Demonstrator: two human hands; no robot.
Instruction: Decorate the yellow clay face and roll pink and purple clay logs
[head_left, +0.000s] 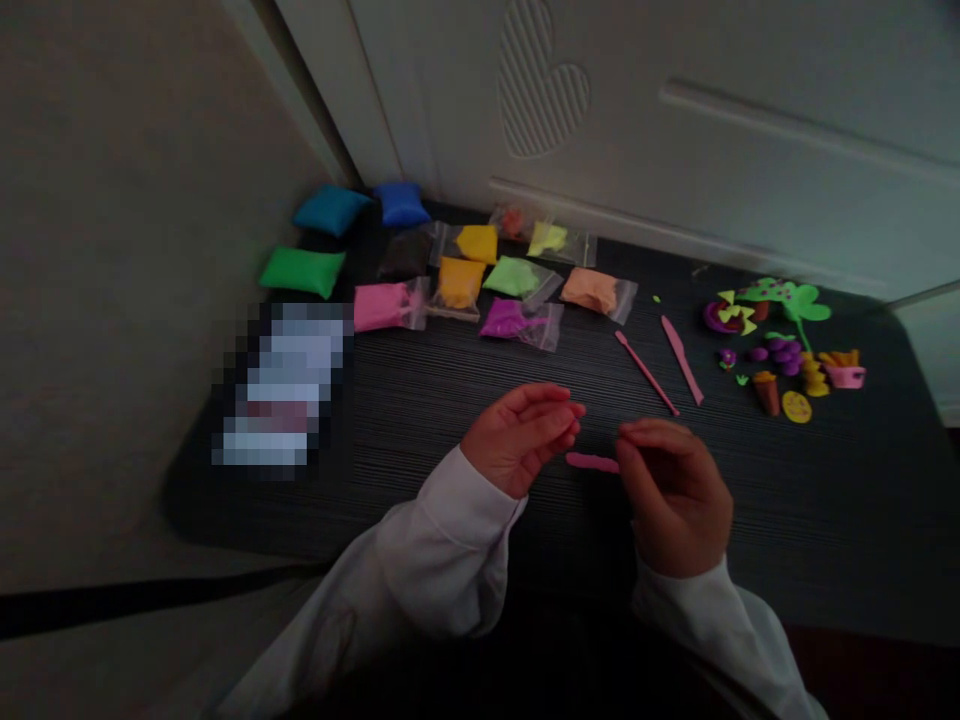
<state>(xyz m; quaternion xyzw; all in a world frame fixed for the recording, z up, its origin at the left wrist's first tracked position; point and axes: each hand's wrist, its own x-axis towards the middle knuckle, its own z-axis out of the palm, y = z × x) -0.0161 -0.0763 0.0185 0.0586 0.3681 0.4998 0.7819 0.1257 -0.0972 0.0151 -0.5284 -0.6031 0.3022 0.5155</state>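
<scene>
Thumb and fingertips pressed together, my left hand is raised over the middle of the dark table. Anything between those fingertips is too small to make out. To its right, my right hand is closed in a pinch, thumb against forefinger; what it holds, if anything, cannot be seen. A gap separates the two hands. A pink stick shows between them, its right end hidden behind my right hand. Beyond my right hand lie a thin pink modelling tool and a pink plastic knife.
Bags of coloured clay, among them a pink bag, a purple bag and a green packet, cover the back left of the table. Small clay figures, including a yellow smiley disc, stand at right. A blurred-out rectangle lies left.
</scene>
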